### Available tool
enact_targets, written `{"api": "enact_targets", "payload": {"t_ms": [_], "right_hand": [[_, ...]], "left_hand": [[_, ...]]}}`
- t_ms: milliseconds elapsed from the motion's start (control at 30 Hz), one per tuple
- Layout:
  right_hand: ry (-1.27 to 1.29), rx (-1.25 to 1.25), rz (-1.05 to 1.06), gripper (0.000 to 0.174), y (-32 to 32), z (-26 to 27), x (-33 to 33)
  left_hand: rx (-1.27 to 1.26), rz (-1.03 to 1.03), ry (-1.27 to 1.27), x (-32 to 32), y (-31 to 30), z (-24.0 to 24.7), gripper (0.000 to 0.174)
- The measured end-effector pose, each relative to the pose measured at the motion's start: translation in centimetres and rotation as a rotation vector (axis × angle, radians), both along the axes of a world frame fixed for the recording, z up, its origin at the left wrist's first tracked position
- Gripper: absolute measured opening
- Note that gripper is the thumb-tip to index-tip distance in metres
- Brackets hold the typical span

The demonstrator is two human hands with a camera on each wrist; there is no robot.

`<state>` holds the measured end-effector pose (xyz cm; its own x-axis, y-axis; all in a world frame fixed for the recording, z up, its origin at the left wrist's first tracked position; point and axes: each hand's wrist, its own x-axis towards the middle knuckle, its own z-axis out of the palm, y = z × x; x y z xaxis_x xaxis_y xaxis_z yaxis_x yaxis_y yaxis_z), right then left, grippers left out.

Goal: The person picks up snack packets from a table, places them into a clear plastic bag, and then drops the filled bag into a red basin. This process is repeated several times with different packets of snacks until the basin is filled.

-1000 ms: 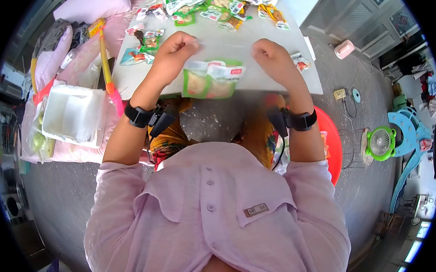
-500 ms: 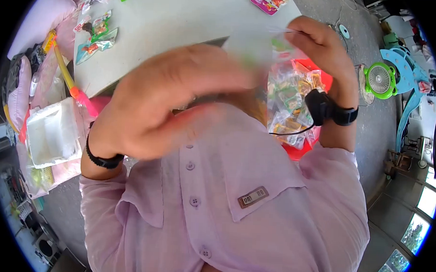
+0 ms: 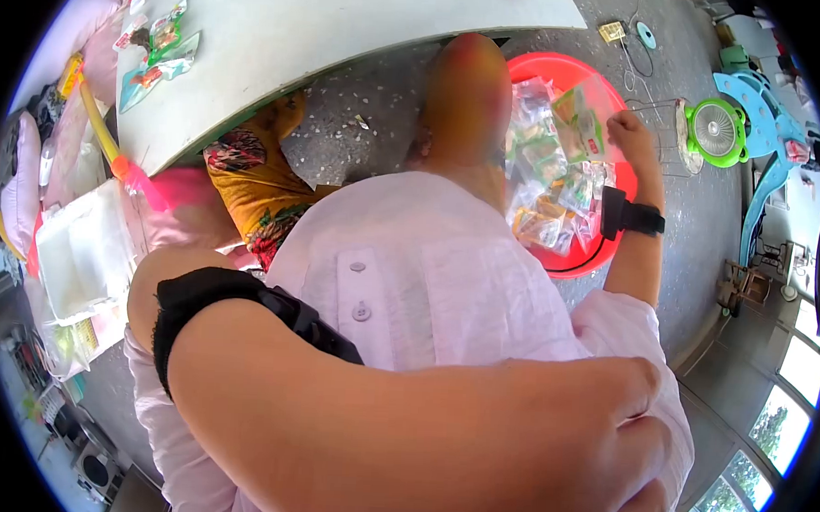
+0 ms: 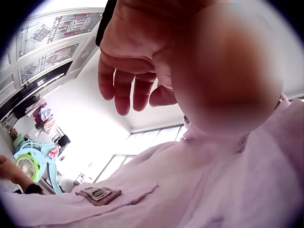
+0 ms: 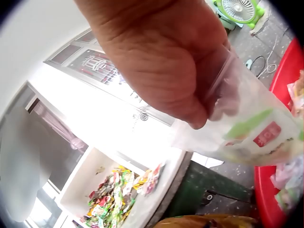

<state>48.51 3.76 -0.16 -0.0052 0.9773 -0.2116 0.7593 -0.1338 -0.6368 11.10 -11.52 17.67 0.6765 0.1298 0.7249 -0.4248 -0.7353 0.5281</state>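
Note:
In the head view the right hand (image 3: 633,136) pinches the top edge of a clear and green packet (image 3: 582,122), over a red basin (image 3: 626,178) filled with bagged packets (image 3: 544,161). The right wrist view shows the right hand (image 5: 166,61) gripping the clear edge of that packet (image 5: 266,135), which hangs beside the red basin. Large and close to the head camera, the left hand (image 3: 548,436) is raised before the chest, holding nothing visible. Its fingers hang loosely in the left wrist view (image 4: 133,80).
A white table (image 3: 347,24) carries a few packets (image 3: 163,53) at its left. A white foam box (image 3: 76,251) stands at the left. Beyond the basin is a green fan (image 3: 715,141). In the right wrist view, a white bin (image 5: 76,190) holds many packets.
The packet has moved from the table's front edge to over the red basin with the right hand. The left hand has let go of it and come up close to the head camera.

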Motion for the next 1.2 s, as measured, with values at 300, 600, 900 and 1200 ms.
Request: {"api": "enact_targets", "payload": {"t_ms": [300,600,900,1200], "right_hand": [[0.020,-0.139,-0.197,0.014,-2.5,-13.0,6.2],[-0.447,0.174,-0.412,0.020,2.5,-11.0,10.5],[-0.069,0.280,-0.253,0.020,7.2,-16.2,1.1],[0.186,0.481,-0.001,0.017,4.3,-8.5,-14.8]], "left_hand": [[0.013,0.037,-0.050,-1.2,1.6,0.6,0.018],[-0.255,0.405,0.197,-7.0,3.8,-2.1,0.027],[-0.888,1.171,0.188,-16.5,2.5,-13.9,0.024],[-0.473,2.055,0.370,-31.6,-3.2,-16.7,0.025]]}}
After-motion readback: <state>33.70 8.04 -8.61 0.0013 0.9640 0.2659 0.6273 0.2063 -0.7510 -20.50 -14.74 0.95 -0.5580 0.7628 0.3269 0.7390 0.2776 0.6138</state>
